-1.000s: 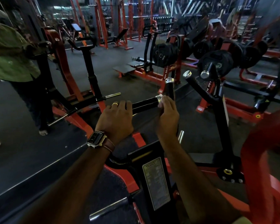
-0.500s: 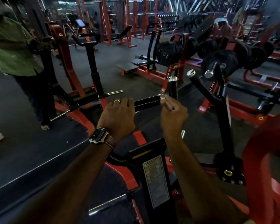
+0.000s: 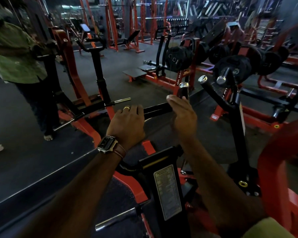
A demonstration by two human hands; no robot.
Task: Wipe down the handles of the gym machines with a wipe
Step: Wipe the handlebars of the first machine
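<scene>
A black horizontal handle [image 3: 156, 109] of the red and black machine runs between my hands. My left hand [image 3: 127, 121], with a ring and a wristwatch, grips its left part from above. My right hand [image 3: 184, 117] has its fingers curled over the handle's right end, just below an upright black handle with a chrome cap [image 3: 183, 91]. No wipe shows; my right hand hides whatever lies under its fingers. A second slanted black handle [image 3: 206, 86] stands to the right, untouched.
A person in a green shirt [image 3: 15, 57] stands at the far left beside another red machine [image 3: 72, 69]. Loaded weight plates [image 3: 234, 67] sit on racks behind the handles. A red frame [image 3: 279, 169] curves close at my right. Grey rubber flooring [image 3: 24, 152] lies to the left.
My right hand has risen slightly and turned round the end of the horizontal handle; the pale spot seen at its fingertips earlier no longer shows. My left hand keeps its grip.
</scene>
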